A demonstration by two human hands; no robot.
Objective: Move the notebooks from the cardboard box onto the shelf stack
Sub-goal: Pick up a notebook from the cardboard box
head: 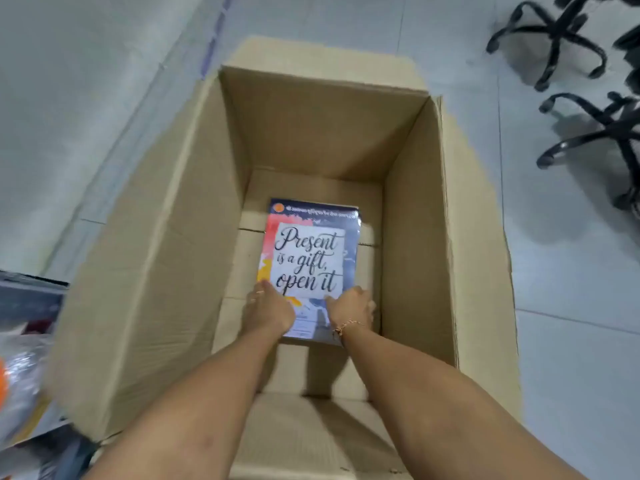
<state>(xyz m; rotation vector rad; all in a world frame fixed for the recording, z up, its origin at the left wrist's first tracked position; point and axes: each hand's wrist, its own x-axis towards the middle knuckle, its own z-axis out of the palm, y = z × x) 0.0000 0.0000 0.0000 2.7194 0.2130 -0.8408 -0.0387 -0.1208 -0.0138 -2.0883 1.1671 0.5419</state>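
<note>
Both arms reach down into the deep cardboard box [194, 216], which stands open on the tiled floor [571, 271]. At the bottom lies a stack of notebooks [310, 258], apparently film-wrapped, the top cover reading "Present is a gift, open it". It sits flat on the box floor, nearer the right wall than the left, with bare cardboard ahead of it and behind.

The left hand [268, 311] rests on the stack's near left corner and the right hand [349, 306], with a bracelet [346, 325] at the wrist, on the near right corner. The fingers curl over the edges, so each grip looks closed on the stack, though the fingertips are hidden and I cannot tell whether they are already underneath.

The step in hand appears to be lifting the stack out. To do it well, the fingers should probably slide fully under the near edge on both sides, thumbs pressing on top, so the pack comes up as one block rather than bending or slipping in its glossy wrap. Tilting the near edge up first should free it from the floor; then a straight vertical lift would keep it clear of the tall walls. The shelf stack is not clearly identifiable here; only a blurred edge of something shows at the lower left.
</note>
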